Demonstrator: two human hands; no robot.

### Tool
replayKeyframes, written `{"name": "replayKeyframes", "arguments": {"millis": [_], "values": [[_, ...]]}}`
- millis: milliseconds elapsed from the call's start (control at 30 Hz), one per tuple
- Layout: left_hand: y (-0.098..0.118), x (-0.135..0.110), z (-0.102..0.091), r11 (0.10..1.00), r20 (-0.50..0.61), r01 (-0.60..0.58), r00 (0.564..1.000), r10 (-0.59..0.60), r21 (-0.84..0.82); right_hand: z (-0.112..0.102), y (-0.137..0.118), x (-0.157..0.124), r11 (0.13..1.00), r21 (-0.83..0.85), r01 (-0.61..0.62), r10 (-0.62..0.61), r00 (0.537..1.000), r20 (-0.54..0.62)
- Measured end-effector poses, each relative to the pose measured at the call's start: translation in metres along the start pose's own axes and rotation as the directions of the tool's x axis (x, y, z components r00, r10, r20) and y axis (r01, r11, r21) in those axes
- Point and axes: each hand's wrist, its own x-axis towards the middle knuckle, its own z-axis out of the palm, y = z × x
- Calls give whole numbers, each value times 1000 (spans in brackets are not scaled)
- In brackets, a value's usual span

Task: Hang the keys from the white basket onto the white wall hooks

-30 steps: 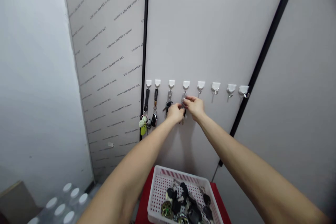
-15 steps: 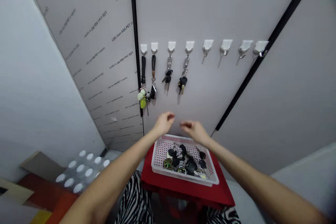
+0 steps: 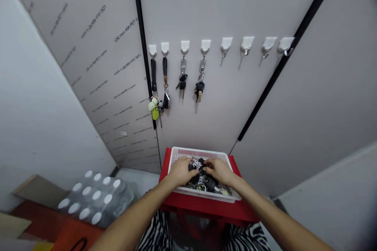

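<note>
A white perforated plastic basket (image 3: pixel 203 193) holds a jumble of keys (image 3: pixel 210 183) with black heads, metal rings and fobs. My left hand (image 3: pixel 181 171) reaches into its left side, thumb and fingers bent around dark keys. From the right, my right hand (image 3: pixel 219 170) has its fingertips closed about a black-headed key (image 3: pixel 202 161) near the middle of the pile. Exactly which keys each hand grips is partly hidden. Above the basket, several white adhesive hooks (image 3: pixel 205 46) line the panel; the left ones carry key bunches (image 3: pixel 199 87), the right ones hang bare.
The basket rests on a red stool (image 3: pixel 206 208) in front of my knees. A pack of capped bottles (image 3: pixel 97 196) stands on the floor at left, near an orange bag (image 3: pixel 73 239). Pale panels with black strips (image 3: pixel 265 90) rise in front.
Both hands have come down from above the basket's far rim into the keys. My view has shifted slightly; the hanging key bunches are the same.
</note>
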Motion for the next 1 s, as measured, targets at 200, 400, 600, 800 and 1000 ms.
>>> {"name": "replayKeyframes", "arguments": {"millis": [200,400,600,800,1000], "values": [[2,-2,1,1000,24,10,1000,-10,1,1,-2,-14,998,38,54,-52,997,-52],[-5,3,4,992,-22,65,997,-67,-109,-2,-2,-26,993,56,104,-102,994,-43],[-3,5,2,964,-114,123,982,-153,-236,2,-5,-26,994,-1,113,-112,992,-50],[-2,6,1,948,-165,124,970,-177,-292,11,-20,-16,979,-134,151,-161,985,-62],[-4,6,4,962,-157,98,977,-141,-254,14,-24,-10,972,-162,171,-177,984,-25]]}}
